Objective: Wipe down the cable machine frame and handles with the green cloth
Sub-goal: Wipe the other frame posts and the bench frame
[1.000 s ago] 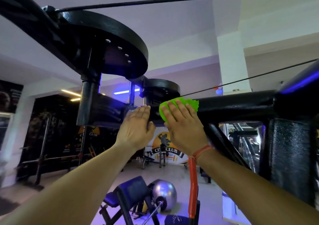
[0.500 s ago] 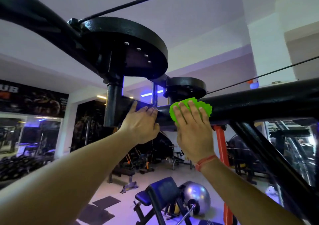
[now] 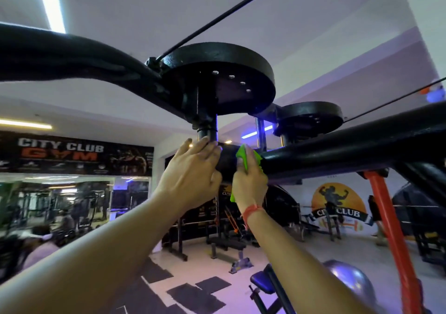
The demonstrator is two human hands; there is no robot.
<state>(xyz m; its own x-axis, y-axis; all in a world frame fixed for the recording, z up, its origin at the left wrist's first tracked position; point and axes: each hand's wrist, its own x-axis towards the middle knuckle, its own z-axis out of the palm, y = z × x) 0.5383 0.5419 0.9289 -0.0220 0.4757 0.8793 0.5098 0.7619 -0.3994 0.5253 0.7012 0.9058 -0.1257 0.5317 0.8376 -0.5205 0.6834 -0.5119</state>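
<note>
Right hand grips the bright green crumpled cloth, pressed against the black painted steel frame beam overhead. Left hand rests flat-fingered on the frame, holding nothing. Risk: the cloth could slip from the grip on this overhead reach, or fingers could brush the thin black cable. Count: two round black pulley discs, two cables, one cloth.

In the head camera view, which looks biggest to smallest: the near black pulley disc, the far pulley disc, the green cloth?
1. near pulley disc, largest
2. far pulley disc; it may only look smaller through distance
3. green cloth, smallest, partly hidden by the right hand
</note>
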